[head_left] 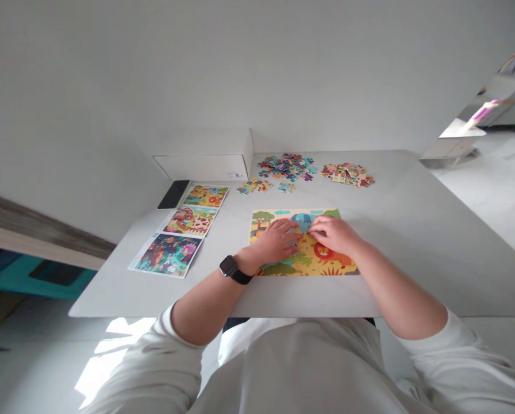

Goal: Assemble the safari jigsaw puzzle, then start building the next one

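Note:
A colourful animal jigsaw puzzle (326, 267) lies on the table in front of me, with a blue elephant near its top and a red-maned lion at the right. My left hand (277, 240) rests flat over the puzzle's left and middle part, fingers spread. Just below the elephant, my right hand (333, 233) has its fingertips drawn together against the puzzle surface. Whatever those fingertips pinch, if anything, is hidden. Both hands cover parts of the picture.
Loose puzzle pieces form a dark multicoloured pile (288, 167) and a reddish pile (348, 175) at the back. Several yellowish pieces (254, 186) and a blue one (285, 187) lie nearer. A white box (206, 165), phone (173, 194) and picture sheet (171, 253) are left.

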